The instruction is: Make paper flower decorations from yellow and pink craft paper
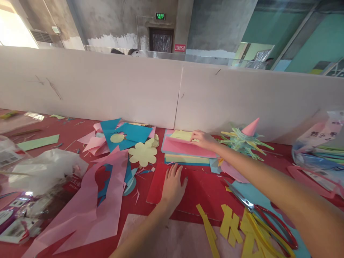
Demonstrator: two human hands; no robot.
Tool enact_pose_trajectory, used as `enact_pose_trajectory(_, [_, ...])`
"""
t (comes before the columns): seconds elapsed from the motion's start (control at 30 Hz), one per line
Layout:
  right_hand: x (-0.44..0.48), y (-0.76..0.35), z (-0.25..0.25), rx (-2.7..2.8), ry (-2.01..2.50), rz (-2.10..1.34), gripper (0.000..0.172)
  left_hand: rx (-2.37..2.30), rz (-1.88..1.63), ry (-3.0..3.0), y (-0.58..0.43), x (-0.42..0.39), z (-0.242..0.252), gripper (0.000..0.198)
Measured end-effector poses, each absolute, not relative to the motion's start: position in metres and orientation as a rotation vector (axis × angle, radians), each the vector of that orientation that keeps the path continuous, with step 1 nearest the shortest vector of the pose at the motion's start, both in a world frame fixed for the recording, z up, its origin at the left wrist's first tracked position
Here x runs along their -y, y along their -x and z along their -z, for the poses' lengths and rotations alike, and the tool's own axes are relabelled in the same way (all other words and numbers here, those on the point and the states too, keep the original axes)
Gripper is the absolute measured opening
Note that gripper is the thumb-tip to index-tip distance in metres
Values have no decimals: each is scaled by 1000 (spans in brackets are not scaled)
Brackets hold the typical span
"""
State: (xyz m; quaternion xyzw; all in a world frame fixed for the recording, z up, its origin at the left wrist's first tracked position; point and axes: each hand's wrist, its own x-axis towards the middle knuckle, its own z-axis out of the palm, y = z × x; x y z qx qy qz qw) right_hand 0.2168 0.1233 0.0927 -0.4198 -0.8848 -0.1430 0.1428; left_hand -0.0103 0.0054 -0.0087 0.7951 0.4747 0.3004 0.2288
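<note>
My left hand (174,184) lies flat with its fingers apart on a red sheet (200,190) at the middle of the table. Farther back, my right hand (203,139) is closed on the far edge of a pink sheet of paper (185,146), which is raised a little from a stack of coloured paper (186,158). A pale yellow sheet (180,134) shows behind that edge. Left of the stack lies a pale yellow flower cutout (143,153). Scissors with red handles (248,205) lie under my right forearm, on light blue paper and yellow strips.
Pink offcuts (107,215) and blue offcuts (131,132) spread to the left. Plastic bags (44,172) lie at the far left. A pink paper cone (252,127) stands on green strips at the back right. A white partition (134,89) borders the table's far side.
</note>
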Motion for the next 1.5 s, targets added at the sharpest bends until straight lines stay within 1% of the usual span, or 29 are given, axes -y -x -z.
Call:
enact_pose_trajectory(0.1, [-108, -205, -81, 2836, 1018, 653, 21, -1043, -1041, -1731, 9, -15, 6, 53])
enact_pose_trajectory(0.2, [-98, -198, -66, 2960, 865, 878, 21, -788, -1073, -1190, 9, -27, 4, 70])
enact_pose_trajectory(0.23, [-97, -197, -60, 2966, 830, 918, 21, -728, -1058, -1047, 10, -30, 3, 73])
enact_pose_trajectory(0.27, [-97, -197, -56, 2960, 809, 944, 21, -679, -1047, -939, 12, -33, 2, 72])
enact_pose_trajectory(0.33, [-96, -197, -49, 2952, 790, 953, 20, -598, -1034, -816, 17, -39, 0, 64])
enact_pose_trajectory(0.57, [-91, -199, -36, 2933, 798, 866, 20, -491, -1036, -737, 25, -46, 4, 35])
enact_pose_trajectory(0.73, [-86, -198, -24, 2831, 884, 697, 26, -477, -1044, -669, 24, -47, 5, 25])
enact_pose_trajectory(0.93, [-89, -192, -23, 2714, 1101, 625, 24, -538, -1032, -713, 25, -48, 5, 27])
enact_pose_trajectory(1.03, [-90, -187, -27, 2764, 1129, 689, 26, -541, -1037, -731, 25, -48, 7, 25])
enact_pose_trajectory(1.23, [-97, -180, -30, 2819, 1246, 869, 17, -491, -1037, -649, 26, -48, 6, 23])
enact_pose_trajectory(1.33, [-102, -176, -31, 2772, 1340, 872, 15, -510, -1026, -656, 26, -46, 2, 25])
enact_pose_trajectory(1.5, [-109, -168, -29, 2724, 1402, 841, 18, -554, -1052, -733, 22, -43, -2, 28])
